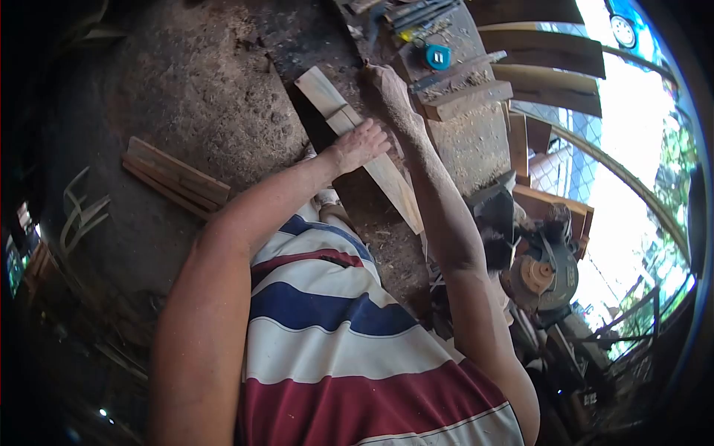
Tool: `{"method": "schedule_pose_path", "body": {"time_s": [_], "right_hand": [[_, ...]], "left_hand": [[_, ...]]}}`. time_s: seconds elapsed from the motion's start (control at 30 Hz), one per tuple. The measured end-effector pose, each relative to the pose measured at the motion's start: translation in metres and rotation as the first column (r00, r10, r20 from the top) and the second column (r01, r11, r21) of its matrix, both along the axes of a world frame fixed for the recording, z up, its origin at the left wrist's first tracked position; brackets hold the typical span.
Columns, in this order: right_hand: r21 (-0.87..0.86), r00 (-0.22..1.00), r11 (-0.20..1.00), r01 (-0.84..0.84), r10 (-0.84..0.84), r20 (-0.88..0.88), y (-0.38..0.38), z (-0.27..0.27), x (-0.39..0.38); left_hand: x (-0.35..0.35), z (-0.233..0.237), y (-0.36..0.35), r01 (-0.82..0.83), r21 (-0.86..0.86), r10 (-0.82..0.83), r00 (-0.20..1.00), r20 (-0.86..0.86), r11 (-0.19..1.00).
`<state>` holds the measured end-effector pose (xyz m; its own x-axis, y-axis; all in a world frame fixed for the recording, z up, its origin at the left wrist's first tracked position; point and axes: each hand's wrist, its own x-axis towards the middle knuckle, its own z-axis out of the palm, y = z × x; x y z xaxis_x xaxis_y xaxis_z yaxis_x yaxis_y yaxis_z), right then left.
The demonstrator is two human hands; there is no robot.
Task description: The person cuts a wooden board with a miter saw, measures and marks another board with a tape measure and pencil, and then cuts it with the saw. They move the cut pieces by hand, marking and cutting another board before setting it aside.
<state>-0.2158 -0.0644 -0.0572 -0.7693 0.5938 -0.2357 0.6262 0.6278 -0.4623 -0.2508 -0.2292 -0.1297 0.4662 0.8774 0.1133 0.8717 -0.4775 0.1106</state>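
Note:
A long pale wooden board (394,187) lies at a slant in front of me, with a crosswise line or notch near its far end. My left hand (359,146) lies across its middle, palm down, with fingers bent over the right edge. Beyond the board's right side, my right hand (388,83) is closed with the knuckles up. A small dark tip shows at its fingers, but I cannot make out what it holds. Sawdust coats the right forearm.
On the bench (476,141) at right are a turquoise tape measure (437,57), a wooden block (468,101) and shavings. A dusty power saw (547,275) stands lower right. Stacked wooden strips (175,178) lie on the floor at left. Wide planks (547,52) stick out at upper right.

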Motion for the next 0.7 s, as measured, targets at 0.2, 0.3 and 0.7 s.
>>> {"method": "schedule_pose_path", "body": {"time_s": [0.2, 0.3, 0.7], "right_hand": [[-0.150, 0.870, 0.887, 0.437, -0.459, -0.178, -0.049, 0.022, 0.103], [-0.199, 0.740, 0.753, 0.628, -0.656, -0.147, -0.082, 0.021, 0.154], [-0.403, 0.441, 0.375, 0.835, -0.894, 0.082, 0.025, -0.055, 0.267]], "left_hand": [[-0.006, 0.007, 0.003, 0.105, -0.173, -0.118, 0.991, -0.067, 0.979], [-0.012, 0.010, 0.005, 0.147, -0.129, -0.143, 0.989, 0.040, 0.981], [0.004, 0.051, 0.006, 0.128, -0.351, -0.105, 0.991, 0.082, 0.927]]}}
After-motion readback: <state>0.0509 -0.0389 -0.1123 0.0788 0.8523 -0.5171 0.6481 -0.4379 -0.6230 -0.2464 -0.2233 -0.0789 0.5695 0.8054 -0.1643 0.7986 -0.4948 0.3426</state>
